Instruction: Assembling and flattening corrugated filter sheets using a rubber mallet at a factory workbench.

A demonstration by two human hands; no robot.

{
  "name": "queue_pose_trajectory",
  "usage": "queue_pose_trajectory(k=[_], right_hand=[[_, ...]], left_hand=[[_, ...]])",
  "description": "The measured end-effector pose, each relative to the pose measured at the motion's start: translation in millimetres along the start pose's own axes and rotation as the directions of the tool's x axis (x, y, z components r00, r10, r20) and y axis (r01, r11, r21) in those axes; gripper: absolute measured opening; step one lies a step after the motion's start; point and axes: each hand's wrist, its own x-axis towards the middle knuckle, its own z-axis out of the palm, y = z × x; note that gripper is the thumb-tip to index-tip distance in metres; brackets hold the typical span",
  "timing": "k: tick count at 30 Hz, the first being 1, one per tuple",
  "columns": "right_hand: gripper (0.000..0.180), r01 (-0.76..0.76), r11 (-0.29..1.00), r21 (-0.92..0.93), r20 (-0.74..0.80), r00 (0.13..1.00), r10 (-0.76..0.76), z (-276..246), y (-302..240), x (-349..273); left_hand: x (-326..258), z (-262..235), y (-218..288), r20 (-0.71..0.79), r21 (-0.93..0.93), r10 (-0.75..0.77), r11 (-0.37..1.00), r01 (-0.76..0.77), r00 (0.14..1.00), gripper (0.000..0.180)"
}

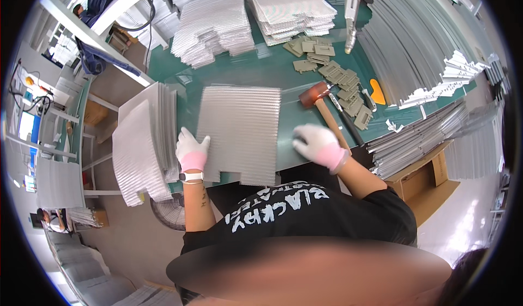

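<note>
Both hands wear white gloves. Left hand (192, 149) lies flat on the left edge of a ribbed grey sheet (239, 132) on the green table (272, 69); its fingers are spread, gripping nothing. Right hand (317, 142) rests just right of the sheet, fingers loosely curled, holding nothing. A rubber mallet (321, 103) lies near it. More sheets (147, 142) stand stacked left.

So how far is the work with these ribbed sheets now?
One ribbed sheet lies flat on the green table. The left hand rests on its left edge; the right hand presses the table beside it. The rubber mallet lies unused. A stack of sheets stands at the left, and further piles wait behind.
</note>
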Motion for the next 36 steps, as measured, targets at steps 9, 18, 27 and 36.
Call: queue_pose_trajectory(k=[9, 18, 27, 36], right_hand=[[0.064, -0.269, 0.91, -0.315, -0.059, 0.963, 0.264, -36.7, 57.1, -27.2], [0.059, 0.198, 0.964, -0.178, 0.265, 0.953, -0.147, -70.9, 84.3, 25.9], [0.063, 0.033, 0.976, -0.215, 0.245, 0.969, 0.021, -67.5, 84.8, -15.8], [0.057, 0.287, 0.956, 0.062, -0.411, 0.88, -0.237, -71.0, 78.5, 25.7]], left_hand=[[142.3, 48.9, 42.9, 0.066, -0.216, 0.079, 0.974, -0.063, 0.995, 0.075], [192.6, 59.6, 74.7, 0.129, -0.551, 0.256, 0.822, -0.145, 0.958, 0.082], [111.5, 0.6, 146.3, -0.223, 0.12, 0.622, 0.782, -0.612, 0.75, 0.083], [68.1, 63.5, 161.2, -0.045, -0.048, 0.891, 0.45, -0.892, 0.452, 0.053]])
